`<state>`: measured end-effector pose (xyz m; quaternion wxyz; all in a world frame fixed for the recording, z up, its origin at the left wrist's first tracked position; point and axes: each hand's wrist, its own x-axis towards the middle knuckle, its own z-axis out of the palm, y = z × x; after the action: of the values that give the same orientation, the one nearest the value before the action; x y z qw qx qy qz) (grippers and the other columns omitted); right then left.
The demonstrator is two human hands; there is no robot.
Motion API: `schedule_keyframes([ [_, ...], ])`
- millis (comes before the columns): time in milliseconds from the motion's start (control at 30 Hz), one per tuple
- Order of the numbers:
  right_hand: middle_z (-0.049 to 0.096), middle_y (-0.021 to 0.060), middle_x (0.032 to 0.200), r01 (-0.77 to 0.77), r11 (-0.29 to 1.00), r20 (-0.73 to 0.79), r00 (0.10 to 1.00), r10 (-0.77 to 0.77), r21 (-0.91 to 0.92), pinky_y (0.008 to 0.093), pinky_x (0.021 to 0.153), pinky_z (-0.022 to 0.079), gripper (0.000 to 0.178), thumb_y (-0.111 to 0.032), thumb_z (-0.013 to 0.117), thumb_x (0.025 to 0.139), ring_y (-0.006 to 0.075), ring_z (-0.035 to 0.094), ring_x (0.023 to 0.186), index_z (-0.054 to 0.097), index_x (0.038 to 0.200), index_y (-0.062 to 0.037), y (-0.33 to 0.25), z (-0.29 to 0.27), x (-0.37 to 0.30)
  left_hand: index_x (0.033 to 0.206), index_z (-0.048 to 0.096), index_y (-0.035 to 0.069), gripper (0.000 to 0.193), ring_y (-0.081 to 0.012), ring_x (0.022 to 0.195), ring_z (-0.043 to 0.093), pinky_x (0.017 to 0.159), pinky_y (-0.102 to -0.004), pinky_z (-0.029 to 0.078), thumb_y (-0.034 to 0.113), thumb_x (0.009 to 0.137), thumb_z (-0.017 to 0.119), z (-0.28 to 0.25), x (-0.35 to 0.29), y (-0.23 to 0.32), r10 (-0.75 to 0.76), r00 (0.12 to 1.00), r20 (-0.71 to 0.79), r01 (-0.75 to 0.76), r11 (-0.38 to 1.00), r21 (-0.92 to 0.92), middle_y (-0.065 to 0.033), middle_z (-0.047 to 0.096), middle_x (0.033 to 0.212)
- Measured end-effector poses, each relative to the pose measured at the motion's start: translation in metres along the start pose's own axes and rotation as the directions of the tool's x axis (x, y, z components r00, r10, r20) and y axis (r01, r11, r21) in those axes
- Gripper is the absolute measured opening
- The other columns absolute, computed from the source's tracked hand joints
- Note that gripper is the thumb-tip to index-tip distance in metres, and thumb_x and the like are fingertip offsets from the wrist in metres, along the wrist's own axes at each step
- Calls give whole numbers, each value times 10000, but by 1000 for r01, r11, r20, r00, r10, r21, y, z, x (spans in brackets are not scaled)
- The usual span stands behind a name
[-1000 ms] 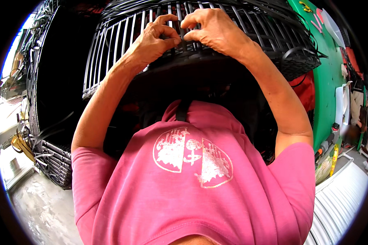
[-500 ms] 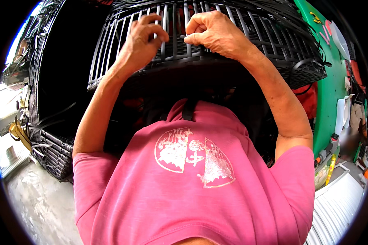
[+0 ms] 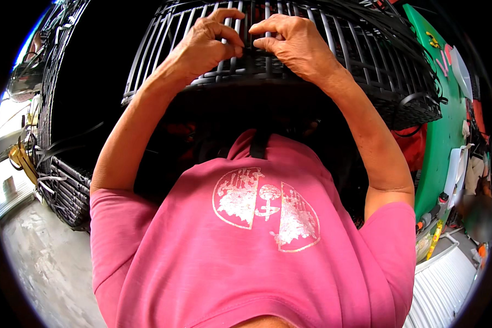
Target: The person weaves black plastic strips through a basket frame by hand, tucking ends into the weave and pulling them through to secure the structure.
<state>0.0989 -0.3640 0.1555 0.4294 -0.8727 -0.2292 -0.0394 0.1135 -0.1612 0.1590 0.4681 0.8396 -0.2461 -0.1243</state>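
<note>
Panel [image 3: 268, 61], black and slatted, lies under the left hand [image 3: 216, 44] and right hand [image 3: 298, 46], its near edge on the body's side of the grip. The left has its fingers curled and parted, the right its thumb near its forefinger; whether either pinches anything, I cannot tell. Loose strips [image 3: 361, 16] lie right of the grip, a green board [image 3: 438, 142] farther right, dark wicker [image 3: 66, 198] well left

Black slatted frame [image 3: 269, 63], woven along edge
</note>
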Motion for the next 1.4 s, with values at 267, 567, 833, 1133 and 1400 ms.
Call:
schedule_keyframes([
  [267,647,22,696,-285,827,274,947,165,485,195,474,429,161,-149,666,841,41,550,552,679,922,-11,-12,-5,8,880,676,27,69,-192,1164,480,920,-318,418,35,831,629,-25,-19,15,140,974,-179,-96,968,233,-58,490,1291],
  [567,584,92,551,-124,973,476,856,203,-193,278,457,450,153,-74,563,645,151,559,487,653,705,35,-32,6,39,1049,673,136,239,-260,1384,213,1120,-410,203,118,814,638,-6,-28,-36,-71,998,-1,65,907,416,-64,269,1491],
  [833,630,73,686,39,998,174,984,-47,46,272,576,462,215,-161,691,759,138,575,601,697,935,-39,-10,32,29,821,655,59,49,-163,1184,439,906,-306,364,96,790,656,-22,-30,-28,-137,987,-80,134,990,-43,-63,447,1331],
  [1133,605,-1,639,-232,875,334,939,87,425,185,461,432,179,-190,675,845,42,511,511,704,865,-14,-19,36,35,924,670,58,117,-199,1125,512,944,-335,389,133,871,599,-35,-47,-21,-43,968,-248,58,997,53,-64,548,1238],
  [1400,616,87,573,29,964,537,835,123,-265,291,492,479,130,-96,609,652,144,595,536,662,671,21,-43,52,69,1049,661,116,204,-271,1341,277,1077,-395,286,157,864,584,-31,-55,-58,-164,981,-105,194,878,438,-93,321,1456],
])
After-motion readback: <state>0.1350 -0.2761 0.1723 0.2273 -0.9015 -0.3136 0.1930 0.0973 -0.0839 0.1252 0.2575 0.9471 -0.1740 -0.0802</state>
